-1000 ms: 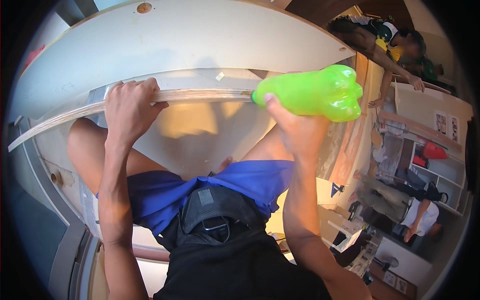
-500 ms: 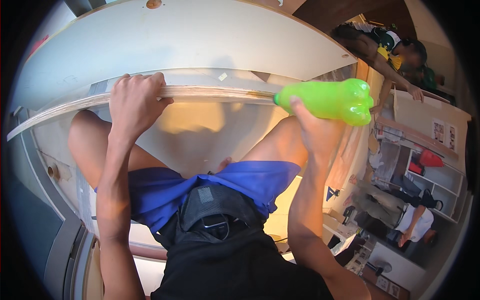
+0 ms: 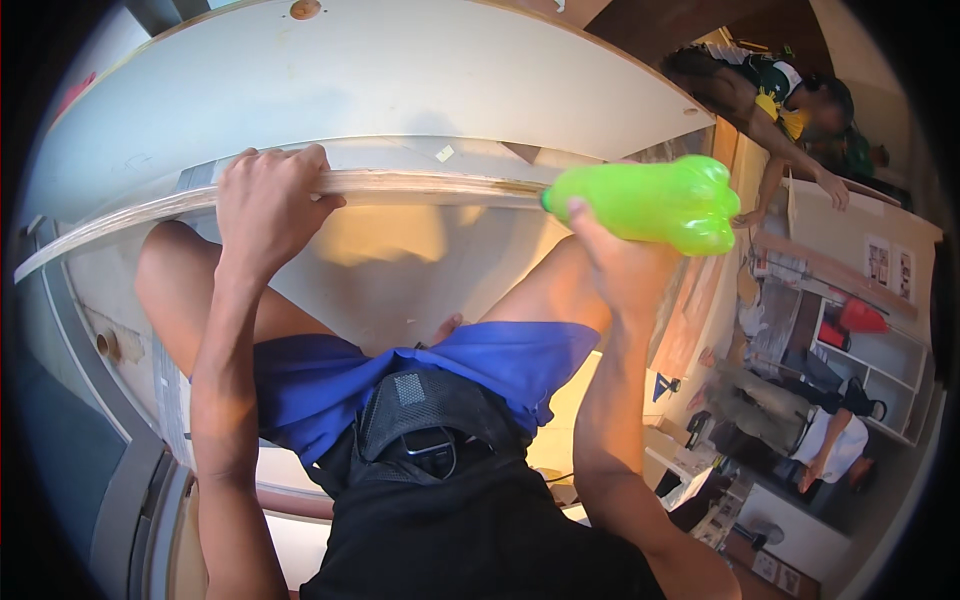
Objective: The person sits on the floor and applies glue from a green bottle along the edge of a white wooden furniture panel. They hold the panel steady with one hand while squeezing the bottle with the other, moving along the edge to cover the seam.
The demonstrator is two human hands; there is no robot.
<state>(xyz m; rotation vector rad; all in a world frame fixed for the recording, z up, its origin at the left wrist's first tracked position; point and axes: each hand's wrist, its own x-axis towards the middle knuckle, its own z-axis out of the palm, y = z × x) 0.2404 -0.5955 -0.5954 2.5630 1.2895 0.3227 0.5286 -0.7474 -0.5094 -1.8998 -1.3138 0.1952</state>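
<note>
Across the upper middle of the head view runs a long board [image 3: 430,184], its layered wood edge turned up toward me (it looks bowed, but the lens bends straight lines). My left hand [image 3: 268,210] is clamped over that edge, left of centre, fingers folded over the top and thumb on the near side. My right hand [image 3: 625,262] is wrapped round a bright green bottle [image 3: 650,205], thumb pointing toward the neck. I have the bottle tipped onto its side, lobed base to the right, narrow neck to the left. The neck sits right at the board's edge, by a brownish stretch [image 3: 522,188] of wood; can't tell if they touch (a bit blurred there). So both grips are closed, left on the board, right on the bottle.

Below the edge, a warm patch of light [image 3: 385,238] and shadows show between my bare legs. I'm in blue shorts [image 3: 315,385] and a black top [image 3: 480,540], with a black mesh item [image 3: 425,410] at my waist (kind unclear). Past the board is a big white panel [image 3: 400,70] with a round hole [image 3: 305,9]; a small pale scrap [image 3: 444,153] lies between panel and board. Far right, a co-worker [image 3: 780,90] has a hand at a tan panel [image 3: 845,230]; lower, a person in white [image 3: 835,445] is near a white shelf unit [image 3: 890,365] and a red item [image 3: 862,315].
</note>
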